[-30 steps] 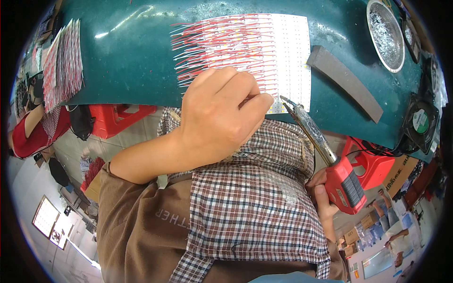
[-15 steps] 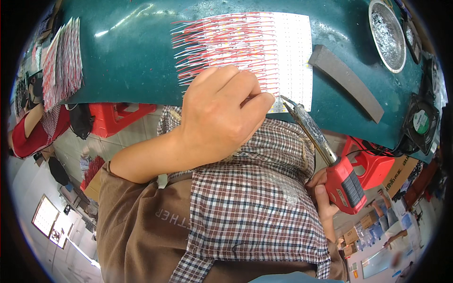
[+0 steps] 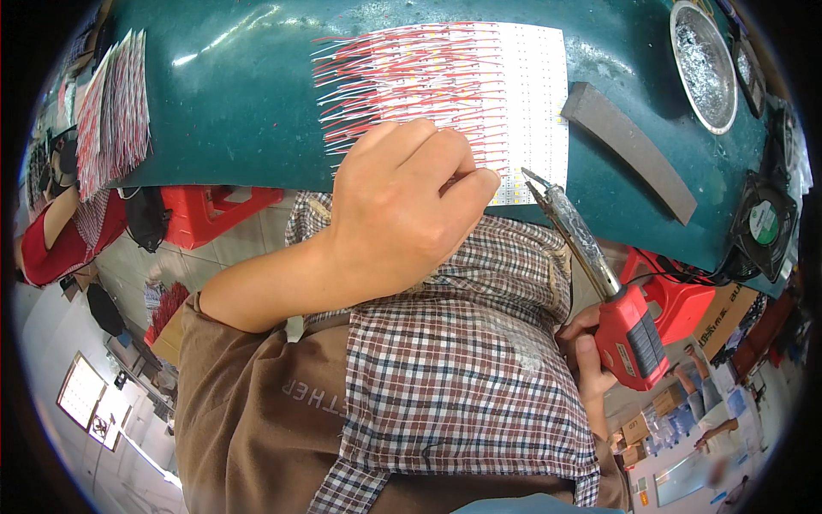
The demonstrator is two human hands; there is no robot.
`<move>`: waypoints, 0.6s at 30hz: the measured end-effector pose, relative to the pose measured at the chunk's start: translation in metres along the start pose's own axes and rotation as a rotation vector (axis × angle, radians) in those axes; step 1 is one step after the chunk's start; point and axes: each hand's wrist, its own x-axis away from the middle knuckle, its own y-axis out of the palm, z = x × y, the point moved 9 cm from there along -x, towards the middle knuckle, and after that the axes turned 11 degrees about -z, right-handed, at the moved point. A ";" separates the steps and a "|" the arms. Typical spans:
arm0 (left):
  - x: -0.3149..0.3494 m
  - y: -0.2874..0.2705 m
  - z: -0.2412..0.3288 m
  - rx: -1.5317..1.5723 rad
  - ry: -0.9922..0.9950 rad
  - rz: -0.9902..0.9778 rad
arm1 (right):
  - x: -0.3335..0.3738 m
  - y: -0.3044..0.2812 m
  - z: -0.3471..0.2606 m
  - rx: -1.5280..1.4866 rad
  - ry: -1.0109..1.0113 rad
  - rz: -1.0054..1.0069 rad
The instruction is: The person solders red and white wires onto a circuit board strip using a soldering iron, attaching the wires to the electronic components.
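A white circuit board panel (image 3: 535, 94) lies on the green table, with rows of red and white wires (image 3: 411, 77) fixed across it and sticking out past its left edge. My left hand (image 3: 407, 201) is closed over the panel's near part, thumb and forefinger pinched together. Whatever sits between those fingers is hidden. My right hand (image 3: 591, 360) grips the red handle of a soldering iron (image 3: 632, 338) beside my checked apron. The iron's metal tip points up and left, over the panel's near right part, a little right of my left fingertips.
A grey curved bar (image 3: 634, 154) lies right of the panel. Beyond it are a round metal dish (image 3: 704, 68) and a black fan (image 3: 762, 218). Another wired panel stack (image 3: 116, 116) hangs at the table's left end, near a person's red sleeve (image 3: 56, 248). Red stools (image 3: 214, 214) stand below.
The soldering iron has shifted slightly right, its tip drawing away from my left fingertips. My left hand has hardly moved and stays pinched.
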 end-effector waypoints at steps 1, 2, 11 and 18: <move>0.000 0.000 0.000 0.000 0.000 0.000 | -0.001 0.003 -0.002 0.000 0.000 0.000; -0.001 0.000 0.000 -0.003 0.002 -0.002 | 0.000 0.002 -0.001 -0.003 0.043 0.065; 0.000 0.000 0.001 -0.011 0.004 0.000 | -0.001 0.004 0.004 -0.093 0.028 -0.027; 0.002 0.001 0.001 -0.012 0.007 -0.001 | 0.004 -0.003 0.006 0.003 0.111 0.115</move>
